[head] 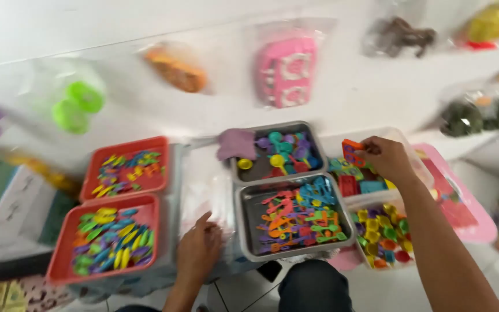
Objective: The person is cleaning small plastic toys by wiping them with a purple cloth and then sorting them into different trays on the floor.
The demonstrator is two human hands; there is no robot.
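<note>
My right hand [387, 158] reaches into a clear plastic bin [420, 155] at the right and grips an orange flat toy piece [352, 151] among blue and red pieces. My left hand [199, 248] rests on clear plastic bags [203, 190] between the red trays and the metal trays; its fingers are bent and whether it grips the plastic is unclear. A metal tray [244, 228] just right of it holds several small orange, blue and green plastic tools.
A second metal tray [313, 136] behind holds toy spoons. Two red trays [157, 173] of colourful pieces stand at the left. A clear bin [360, 203] of small cups sits by a pink lid [469, 222]. Bagged toys hang on the white wall [347, 92].
</note>
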